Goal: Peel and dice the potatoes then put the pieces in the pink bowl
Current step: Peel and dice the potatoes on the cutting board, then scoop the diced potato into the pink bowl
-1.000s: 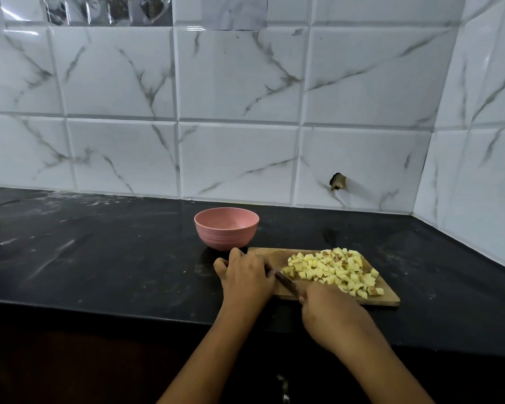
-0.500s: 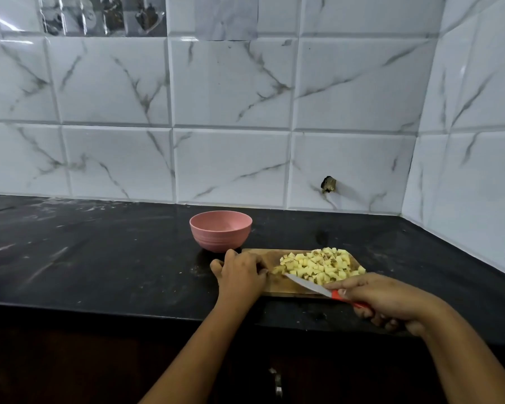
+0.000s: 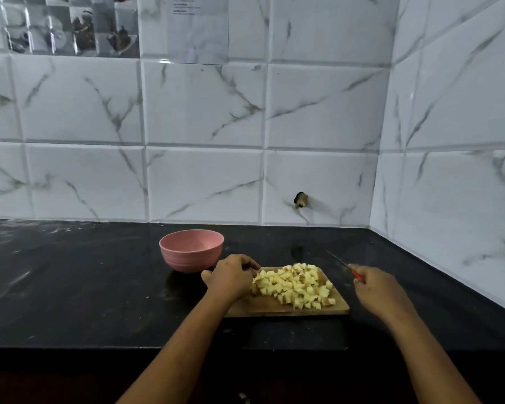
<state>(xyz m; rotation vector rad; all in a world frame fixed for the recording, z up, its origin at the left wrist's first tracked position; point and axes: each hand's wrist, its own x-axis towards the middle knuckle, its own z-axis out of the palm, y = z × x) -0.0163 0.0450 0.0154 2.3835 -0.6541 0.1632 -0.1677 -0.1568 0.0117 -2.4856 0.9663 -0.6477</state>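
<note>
A heap of diced potato pieces (image 3: 296,285) lies on a wooden cutting board (image 3: 289,309) on the black counter. The pink bowl (image 3: 191,250) stands just left of the board's far corner and looks empty. My left hand (image 3: 232,277) rests on the board's left end with curled fingers touching the heap's edge. My right hand (image 3: 375,290) is off the board to the right, above the counter, gripping a knife (image 3: 343,264) by its red handle, blade pointing away toward the wall.
The black stone counter (image 3: 70,287) stretches wide to the left. White marble-look tiled walls (image 3: 201,112) close the back and the right side, meeting in a corner. A small dark hole (image 3: 301,199) marks the back wall. The counter's front edge runs below the board.
My right hand has carried the knife off the board to the right, and the blade now points away. My left hand stays at the board's left end.
</note>
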